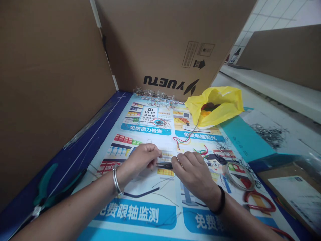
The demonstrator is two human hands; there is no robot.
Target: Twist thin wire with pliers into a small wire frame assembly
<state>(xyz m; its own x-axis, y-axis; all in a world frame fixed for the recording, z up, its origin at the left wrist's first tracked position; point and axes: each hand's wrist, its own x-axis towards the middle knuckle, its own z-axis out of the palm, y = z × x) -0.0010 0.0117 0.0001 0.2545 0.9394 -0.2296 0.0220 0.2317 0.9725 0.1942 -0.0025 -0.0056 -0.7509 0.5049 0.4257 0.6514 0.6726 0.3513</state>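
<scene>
My left hand (146,155) is pinched over the printed sheet, with a thin wire showing at its fingertips. My right hand (194,169) is wrapped round needle-nose pliers (164,165). Their dark jaws point left, towards the left fingertips, and the handles are mostly hidden in the palm. Whether the jaws touch the wire is too small to tell. Just beyond my right hand lie red, yellow and green threads (182,140). Loose dark wires (163,187) are scattered on the sheet (179,197) below both hands.
Cardboard panels (155,43) wall the back and left. A yellow bag (225,103) stands open at the back right. Teal-handled pliers (46,187) lie left; a clear round dish (239,175) and red-handled scissors (260,202) lie right. Wire pieces (269,135) are heaped at far right.
</scene>
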